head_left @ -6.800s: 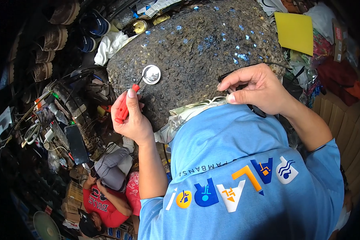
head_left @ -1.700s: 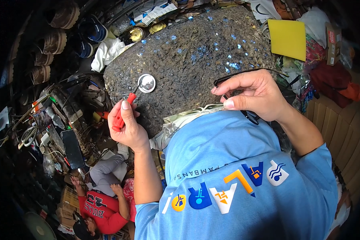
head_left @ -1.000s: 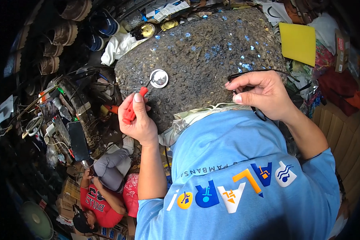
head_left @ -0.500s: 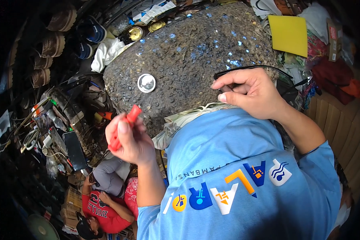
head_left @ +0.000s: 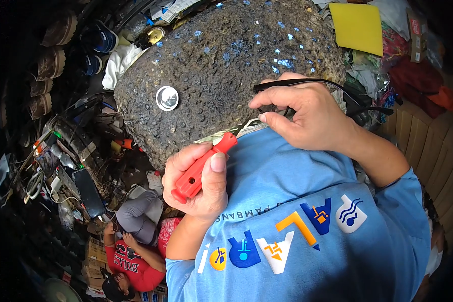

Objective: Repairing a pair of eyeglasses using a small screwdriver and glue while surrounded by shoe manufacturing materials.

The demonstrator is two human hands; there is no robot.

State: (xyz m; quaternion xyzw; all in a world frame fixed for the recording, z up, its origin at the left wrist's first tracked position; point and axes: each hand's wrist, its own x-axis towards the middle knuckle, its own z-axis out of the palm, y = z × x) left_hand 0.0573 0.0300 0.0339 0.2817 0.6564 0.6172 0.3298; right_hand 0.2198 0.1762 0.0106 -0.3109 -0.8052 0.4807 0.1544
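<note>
My left hand (head_left: 199, 176) is closed around a red-handled screwdriver (head_left: 194, 177), its front end pointing up and right toward my other hand. What seems to be a thin dark shaft shows faintly past the handle. Black eyeglasses (head_left: 332, 84) are gripped in my right hand (head_left: 302, 113), with temple arms sticking out to the right. My fingers hide much of their front. Both hands are over my lap and the near edge of a dark, crusted work surface (head_left: 201, 80). Left of centre on that surface lies a small round white-rimmed container (head_left: 167, 98) with a shiny middle.
Brown shoes (head_left: 50, 63) and blue shoes (head_left: 98, 40) stack at far left. A white cloth (head_left: 121, 65), a dark phone (head_left: 88, 194) and cluttered tools lie left. A yellow sheet (head_left: 356, 29) is at upper right. Another person in a red shirt (head_left: 136, 261) sits lower left.
My left hand has brought the screwdriver rightward, closer to the eyeglasses. The eyeglasses have tilted slightly in my right hand, and the view has shifted a little.
</note>
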